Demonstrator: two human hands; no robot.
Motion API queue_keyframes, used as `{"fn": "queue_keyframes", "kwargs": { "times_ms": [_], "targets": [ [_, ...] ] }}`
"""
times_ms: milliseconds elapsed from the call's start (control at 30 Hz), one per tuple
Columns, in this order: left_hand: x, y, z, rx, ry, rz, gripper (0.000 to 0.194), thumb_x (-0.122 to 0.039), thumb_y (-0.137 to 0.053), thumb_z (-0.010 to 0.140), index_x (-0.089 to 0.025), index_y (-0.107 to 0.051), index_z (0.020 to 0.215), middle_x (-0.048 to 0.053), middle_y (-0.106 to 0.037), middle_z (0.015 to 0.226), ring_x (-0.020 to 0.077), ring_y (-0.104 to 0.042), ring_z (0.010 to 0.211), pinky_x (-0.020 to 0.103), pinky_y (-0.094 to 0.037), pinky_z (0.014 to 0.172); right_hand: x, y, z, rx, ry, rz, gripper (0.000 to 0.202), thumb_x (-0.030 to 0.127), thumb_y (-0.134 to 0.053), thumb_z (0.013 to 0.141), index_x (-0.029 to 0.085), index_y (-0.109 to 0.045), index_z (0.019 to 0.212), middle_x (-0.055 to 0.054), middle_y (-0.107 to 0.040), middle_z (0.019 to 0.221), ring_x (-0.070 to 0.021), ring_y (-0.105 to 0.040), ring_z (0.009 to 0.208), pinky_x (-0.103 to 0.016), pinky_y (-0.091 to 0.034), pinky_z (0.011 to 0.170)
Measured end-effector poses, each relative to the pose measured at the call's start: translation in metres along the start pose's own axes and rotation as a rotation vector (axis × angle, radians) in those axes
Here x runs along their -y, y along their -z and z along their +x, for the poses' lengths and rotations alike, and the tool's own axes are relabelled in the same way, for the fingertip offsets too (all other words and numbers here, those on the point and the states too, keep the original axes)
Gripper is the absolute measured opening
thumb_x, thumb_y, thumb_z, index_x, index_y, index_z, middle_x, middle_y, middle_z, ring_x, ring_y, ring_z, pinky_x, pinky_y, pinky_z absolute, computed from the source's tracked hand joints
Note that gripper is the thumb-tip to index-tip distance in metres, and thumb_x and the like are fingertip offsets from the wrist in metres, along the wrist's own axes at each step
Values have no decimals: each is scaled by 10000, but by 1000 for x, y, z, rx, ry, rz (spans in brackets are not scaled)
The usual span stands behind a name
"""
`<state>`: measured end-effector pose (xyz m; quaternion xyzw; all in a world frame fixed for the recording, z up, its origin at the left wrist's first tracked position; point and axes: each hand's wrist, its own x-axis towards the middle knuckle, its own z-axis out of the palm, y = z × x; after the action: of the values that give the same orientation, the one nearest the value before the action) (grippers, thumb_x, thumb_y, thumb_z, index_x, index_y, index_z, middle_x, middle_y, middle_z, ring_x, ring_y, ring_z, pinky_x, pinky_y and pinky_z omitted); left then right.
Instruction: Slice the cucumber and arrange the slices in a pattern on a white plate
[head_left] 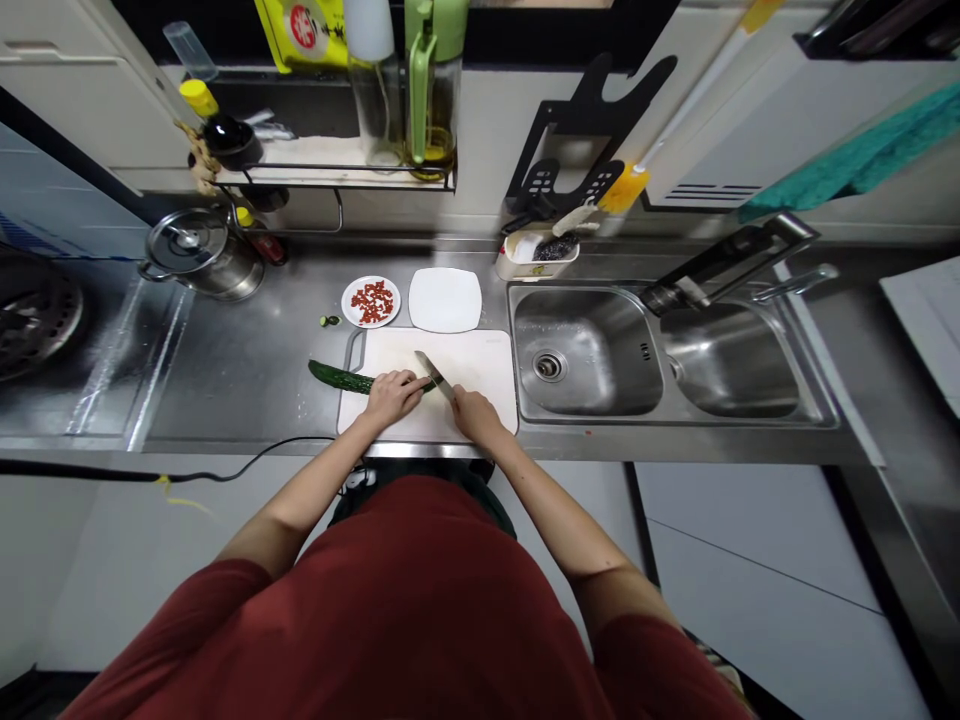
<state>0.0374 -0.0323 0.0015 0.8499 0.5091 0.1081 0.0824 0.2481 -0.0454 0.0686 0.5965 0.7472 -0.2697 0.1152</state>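
A long green cucumber (339, 377) lies across the left part of a white cutting board (480, 370), its far left end sticking out past the board's edge. My left hand (393, 397) is closed over the cucumber and presses it to the board. In my right hand (474, 413) is the handle of a knife (429, 366). The blade points up and left, at the cucumber's right end, just beyond my left fingertips. Whether the edge has entered the cucumber is too small to tell.
Behind the board stand a plate of chopped red pieces (373, 301) and a white square plate (445, 300). Cucumber ends (328, 321) lie left of them. A double sink (585, 350) is on the right, a lidded pot (202, 252) at the back left. A bottle shelf (337, 178) hangs above.
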Motion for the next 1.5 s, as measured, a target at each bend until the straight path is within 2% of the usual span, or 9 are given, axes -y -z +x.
{"fn": "queue_keyframes", "kwargs": {
  "times_ms": [533, 1000, 1500],
  "targets": [
    [1, -3, 0, -17, -11, 1, 354, -365, -431, 951, -348, -588, 1268, 58, -639, 1041, 202, -561, 914, 344, -371, 756, 6, 2, -3, 40, -11, -11, 241, 179, -324, 977, 174, -457, 1179, -133, -660, 1032, -247, -647, 975, -304, -448, 780],
    [2, -3, 0, -3, -4, -2, 364, -359, -430, 952, -354, -575, 1286, 58, -645, 1055, 204, -566, 947, 346, -380, 763, -5, -1, -15, 84, 21, -22, 251, 148, -343, 951, 175, -473, 1165, -126, -666, 1002, -246, -656, 939, -298, -446, 732],
    [1, -1, 2, 5, -5, -4, 357, -361, -423, 954, -342, -595, 1266, 59, -643, 1047, 201, -570, 941, 341, -393, 769, 1, -4, -2, 57, 21, -6, 276, 163, -336, 949, 159, -478, 1186, -144, -650, 1038, -258, -643, 973, -325, -465, 783]
  ]
}}
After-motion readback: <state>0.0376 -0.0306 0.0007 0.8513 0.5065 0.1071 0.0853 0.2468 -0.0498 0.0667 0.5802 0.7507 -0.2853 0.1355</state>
